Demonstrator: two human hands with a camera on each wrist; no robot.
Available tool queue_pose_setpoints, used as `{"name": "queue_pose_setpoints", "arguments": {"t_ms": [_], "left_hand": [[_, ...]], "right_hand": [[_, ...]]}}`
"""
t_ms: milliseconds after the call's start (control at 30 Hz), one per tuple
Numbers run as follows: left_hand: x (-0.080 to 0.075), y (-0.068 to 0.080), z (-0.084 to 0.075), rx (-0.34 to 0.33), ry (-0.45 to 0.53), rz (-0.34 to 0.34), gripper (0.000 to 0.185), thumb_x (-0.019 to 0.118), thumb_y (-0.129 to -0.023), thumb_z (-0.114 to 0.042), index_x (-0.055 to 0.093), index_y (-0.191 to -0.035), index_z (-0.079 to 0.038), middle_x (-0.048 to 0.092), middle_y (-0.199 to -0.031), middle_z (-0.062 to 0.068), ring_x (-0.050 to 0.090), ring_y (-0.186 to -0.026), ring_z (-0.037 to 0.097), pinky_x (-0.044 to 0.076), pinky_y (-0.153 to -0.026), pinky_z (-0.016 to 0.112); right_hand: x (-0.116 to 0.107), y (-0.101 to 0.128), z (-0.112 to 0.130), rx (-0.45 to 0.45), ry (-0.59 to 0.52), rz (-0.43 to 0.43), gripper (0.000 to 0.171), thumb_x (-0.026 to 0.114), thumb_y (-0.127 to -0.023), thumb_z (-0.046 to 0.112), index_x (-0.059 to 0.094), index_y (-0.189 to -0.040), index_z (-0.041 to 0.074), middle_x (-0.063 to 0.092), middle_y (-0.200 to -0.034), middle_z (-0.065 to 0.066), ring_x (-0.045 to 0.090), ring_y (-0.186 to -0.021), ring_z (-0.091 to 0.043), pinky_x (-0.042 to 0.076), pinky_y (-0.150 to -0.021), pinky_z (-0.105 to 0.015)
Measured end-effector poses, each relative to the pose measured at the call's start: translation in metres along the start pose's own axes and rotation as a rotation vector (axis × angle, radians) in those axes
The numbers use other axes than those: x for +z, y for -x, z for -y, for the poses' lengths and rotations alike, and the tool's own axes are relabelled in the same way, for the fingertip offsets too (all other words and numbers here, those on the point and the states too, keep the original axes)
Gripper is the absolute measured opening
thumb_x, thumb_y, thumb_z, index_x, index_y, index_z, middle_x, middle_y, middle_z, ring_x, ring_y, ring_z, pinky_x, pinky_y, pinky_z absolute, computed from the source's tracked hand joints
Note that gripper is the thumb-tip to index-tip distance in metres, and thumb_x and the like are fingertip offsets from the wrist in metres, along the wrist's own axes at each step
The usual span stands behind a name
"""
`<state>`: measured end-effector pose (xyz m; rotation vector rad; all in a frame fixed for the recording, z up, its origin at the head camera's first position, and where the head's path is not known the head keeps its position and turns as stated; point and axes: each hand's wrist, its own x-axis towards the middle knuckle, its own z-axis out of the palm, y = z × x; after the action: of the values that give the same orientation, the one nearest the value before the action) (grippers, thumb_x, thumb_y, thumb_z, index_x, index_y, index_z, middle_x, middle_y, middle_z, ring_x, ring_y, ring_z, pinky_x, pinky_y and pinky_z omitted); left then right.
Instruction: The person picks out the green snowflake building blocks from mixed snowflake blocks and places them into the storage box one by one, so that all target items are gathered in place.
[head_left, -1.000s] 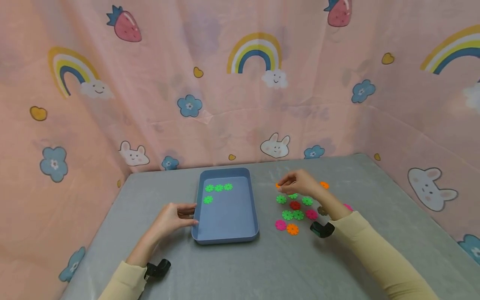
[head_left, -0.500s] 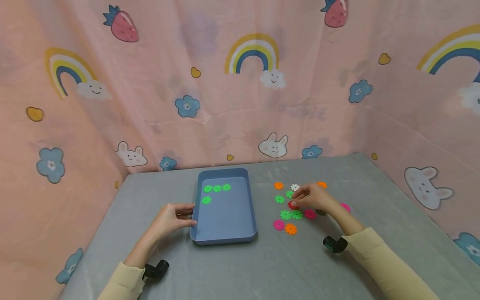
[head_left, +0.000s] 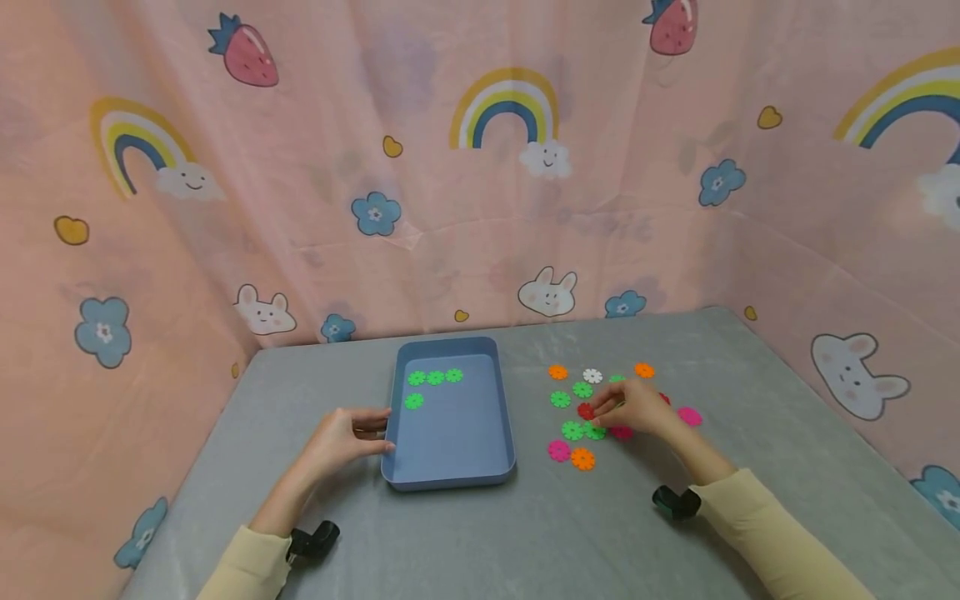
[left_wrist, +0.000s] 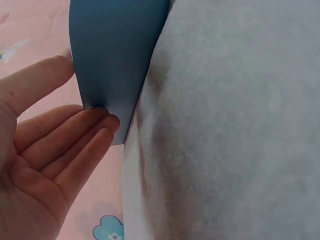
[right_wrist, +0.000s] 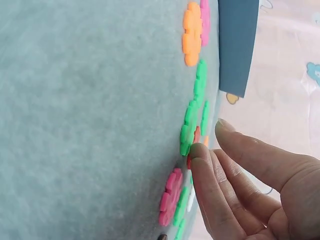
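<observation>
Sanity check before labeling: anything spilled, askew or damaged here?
Nothing stands out. The blue tray sits flat with four green flower discs inside; the rest lie loose on the table by the right hand. The left hand touches the tray's side.

Both arms reach forward, hands low and well apart

The left hand [head_left: 347,440] lies forward on the left, palm turned inward, fingers [left_wrist: 75,135] straight and close together with the thumb held apart above them. The right hand [head_left: 637,410] is stretched further out on the right, fingers [right_wrist: 210,185] extended and lightly spread, tips pointing down and to the left, gripping nothing. Both forearms wear pale yellow sleeves, and a small dark camera sits at each wrist.
</observation>
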<state>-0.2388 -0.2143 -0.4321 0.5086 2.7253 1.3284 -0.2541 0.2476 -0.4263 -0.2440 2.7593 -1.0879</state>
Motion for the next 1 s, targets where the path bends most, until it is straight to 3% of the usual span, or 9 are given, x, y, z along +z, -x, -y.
{"name": "queue_pose_setpoints", "arguments": {"t_ms": [333,1000], "left_hand": [[0.0004,0.0001,-0.0001,-0.009,0.009,0.004,0.057,0.082,-0.073,-0.024,0.064,-0.122,-0.002,0.068,-0.115,0.014,0.069,-0.099,0.023,0.057,-0.08,0.033],[0.0003,-0.0006,-0.0001,-0.021,0.018,-0.002,0.057,0.083,-0.072,-0.022,0.064,-0.122,-0.002,0.068,-0.115,0.013,0.069,-0.098,0.022,0.057,-0.079,0.031]], "right_hand": [[0.0025,0.0006,-0.0049,-0.017,0.018,-0.012,0.033,0.082,-0.073,0.019,0.07,-0.099,0.002,0.073,-0.089,-0.008,0.067,-0.084,-0.021,0.054,-0.07,-0.03],[0.0088,0.0045,-0.0028,-0.073,0.034,-0.043,0.03,0.084,-0.069,0.01,0.068,-0.093,0.0,0.068,-0.084,-0.008,0.067,-0.074,-0.016,0.055,-0.064,-0.026]]}}
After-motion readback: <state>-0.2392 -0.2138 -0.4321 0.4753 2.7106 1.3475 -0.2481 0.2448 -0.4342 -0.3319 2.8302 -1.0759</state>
